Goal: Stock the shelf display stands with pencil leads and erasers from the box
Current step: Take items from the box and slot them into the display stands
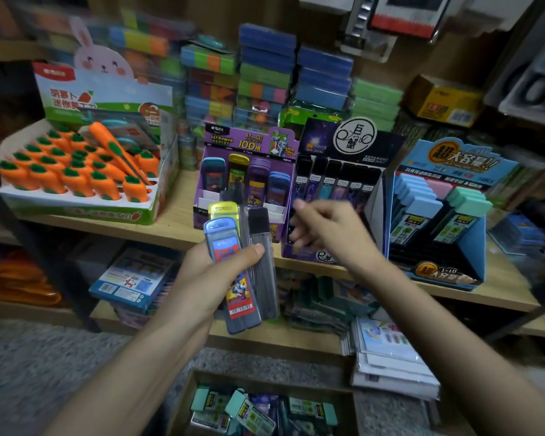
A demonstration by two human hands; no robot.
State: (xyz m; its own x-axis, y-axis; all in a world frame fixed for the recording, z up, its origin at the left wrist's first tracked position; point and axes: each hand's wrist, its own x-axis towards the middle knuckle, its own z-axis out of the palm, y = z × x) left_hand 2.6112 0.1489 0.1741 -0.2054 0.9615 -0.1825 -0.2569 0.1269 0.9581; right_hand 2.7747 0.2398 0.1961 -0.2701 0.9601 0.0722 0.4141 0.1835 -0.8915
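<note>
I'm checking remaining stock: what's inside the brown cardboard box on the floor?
The brown cardboard box holds jumbled mint-green-capped lead cases with yellow labels and some darker cases. Anything beneath that top layer is covered, and the frame cuts off the box's near end.

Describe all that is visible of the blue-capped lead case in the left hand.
The lead case is a clear plastic box with a blue cap, an orange and yellow label and a barcode near its bottom. It is tilted, cap up, in front of other cases that the left hand grips, thumb across it.
</note>
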